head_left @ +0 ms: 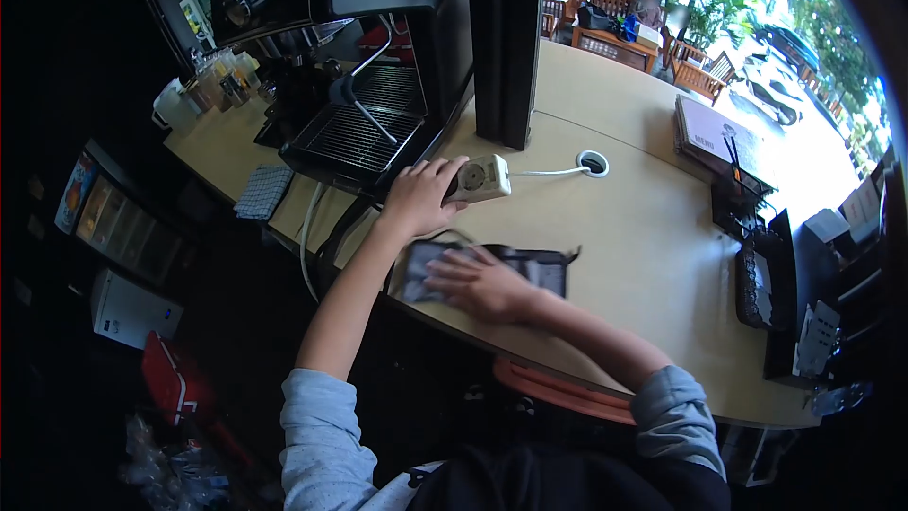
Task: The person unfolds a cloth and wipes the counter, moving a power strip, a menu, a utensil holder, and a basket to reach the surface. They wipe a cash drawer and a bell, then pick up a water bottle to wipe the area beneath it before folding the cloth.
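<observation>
My left hand (pixel 426 197) is closed around a white extension socket (pixel 487 178) at the front of the espresso machine's right side. A white cable (pixel 549 172) runs from the socket into a round hole in the counter. Below it, my right hand (pixel 484 286) is blurred by motion, its fingers stretched out flat over a dark, flat item with greyish panels (pixel 549 270). That item looks like a cloth or pouch, but the blur and the hand hide its exact kind. A thin dark cord or strap lies above my right fingers.
The espresso machine (pixel 378 114) with its steam wand stands at the left, beside a black post (pixel 504 47). A checked cloth (pixel 264 192) hangs at the counter edge. Menus (pixel 719 132), a black holder (pixel 741 199) and a dark basket (pixel 759 279) line the right side.
</observation>
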`<state>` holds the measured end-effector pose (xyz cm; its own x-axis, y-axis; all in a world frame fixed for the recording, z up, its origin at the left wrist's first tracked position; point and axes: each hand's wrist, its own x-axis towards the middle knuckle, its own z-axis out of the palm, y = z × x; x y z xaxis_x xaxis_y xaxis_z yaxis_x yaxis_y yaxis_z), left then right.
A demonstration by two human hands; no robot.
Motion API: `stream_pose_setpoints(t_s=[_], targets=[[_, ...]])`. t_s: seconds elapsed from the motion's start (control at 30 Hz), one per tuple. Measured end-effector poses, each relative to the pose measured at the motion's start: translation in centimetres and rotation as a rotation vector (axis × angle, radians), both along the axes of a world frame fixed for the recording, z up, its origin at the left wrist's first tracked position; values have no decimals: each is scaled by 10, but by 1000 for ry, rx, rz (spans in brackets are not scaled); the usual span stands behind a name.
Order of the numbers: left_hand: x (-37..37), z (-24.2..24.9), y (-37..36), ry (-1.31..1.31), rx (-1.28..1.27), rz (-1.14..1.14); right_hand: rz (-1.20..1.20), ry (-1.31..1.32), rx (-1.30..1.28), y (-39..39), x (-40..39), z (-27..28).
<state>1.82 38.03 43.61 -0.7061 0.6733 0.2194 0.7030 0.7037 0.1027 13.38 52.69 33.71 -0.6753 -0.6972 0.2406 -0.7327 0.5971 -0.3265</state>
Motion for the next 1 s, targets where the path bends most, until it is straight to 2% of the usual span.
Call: stream_pose_setpoints(t_s=[0.07, 0.13, 0.17, 0.23, 0.3, 0.33, 0.37, 0.4, 0.47, 0.53, 0.63, 0.77, 0.83, 0.87, 0.93, 1.0], targets=[[0, -3, -2, 5, 18, -16, -231, -60, -81, 58, -2, 4], [-1, -7, -2, 27, 6, -30, -653, 24, 101, 98, -13, 10], [-2, -12, -3, 56, 24, -48, -647, 29, 103, 95, -23, 5], [0, -13, -3, 53, 22, -53, -968, 119, 153, 79, -45, -10], [4, -9, -2, 16, -11, -43, -844, 145, 209, 43, -54, -14], [5, -12, -2, 15, -8, -41, -729, 41, 242, 19, -48, -2], [4, -14, -2, 23, -39, -40, -582, 161, 54, 0, -46, -14], [5, -16, -3, 29, -71, -36, -511, 261, 94, -22, -41, -21], [9, -12, -2, -14, -129, 0, -390, 244, -17, -46, -22, -15], [14, -11, -2, -60, -199, 15, -349, 162, 32, -44, -18, -10], [16, -11, -1, -30, -211, 25, -239, 233, 59, -49, -10, -8], [11, -9, 5, -36, -205, 22, -172, 167, 20, -59, 7, 4], [7, -10, 5, -60, -179, 18, 43, 148, 19, -55, 7, 2], [5, -12, 4, -59, -184, 6, 31, 148, 15, -52, 10, 1], [3, -19, 5, -12, -171, 23, 187, 54, 8, -41, 22, 5], [2, -28, 7, -29, -184, 25, 218, 17, 94, -21, 37, 8]])
